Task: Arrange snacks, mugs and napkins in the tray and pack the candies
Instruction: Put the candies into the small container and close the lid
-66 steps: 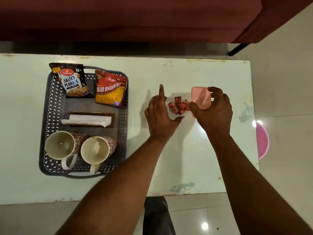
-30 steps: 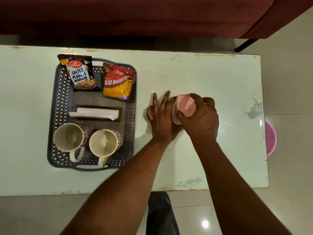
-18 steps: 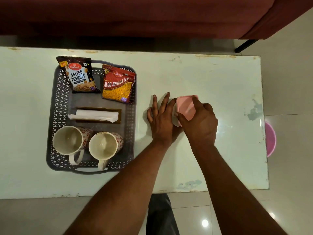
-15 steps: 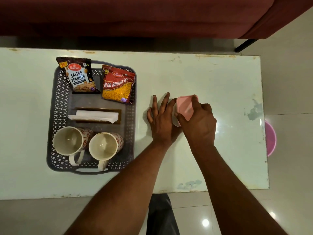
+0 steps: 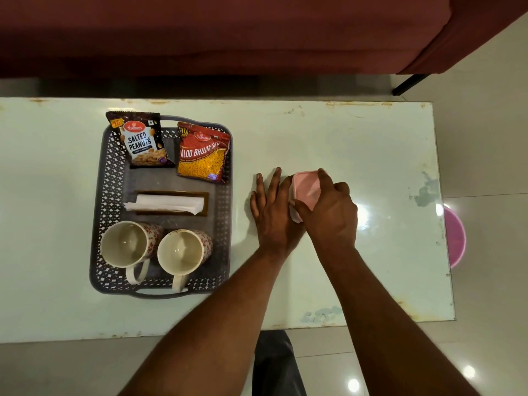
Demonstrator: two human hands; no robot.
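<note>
A small candy box with a pink lid (image 5: 305, 187) sits on the table right of the tray. My right hand (image 5: 331, 212) presses on the lid from above. My left hand (image 5: 274, 212) lies flat against the box's left side, fingers spread. The candies are hidden under the lid. The grey lattice tray (image 5: 107, 195) holds a salted peanuts pack (image 5: 141, 140), an aloo bhujia pack (image 5: 203, 154), white napkins (image 5: 165, 202) on a brown holder, and two patterned mugs (image 5: 125, 244) (image 5: 183, 250).
The pale glass-topped table (image 5: 357, 144) has worn edges. A dark red sofa (image 5: 228, 32) stands beyond its far side. A pink round object (image 5: 455, 237) sits on the tiled floor past the table's right edge.
My right hand brought the pink lid from beside the candies onto the box, covering them. My left hand went from pointing upright to lying flat beside the box.
</note>
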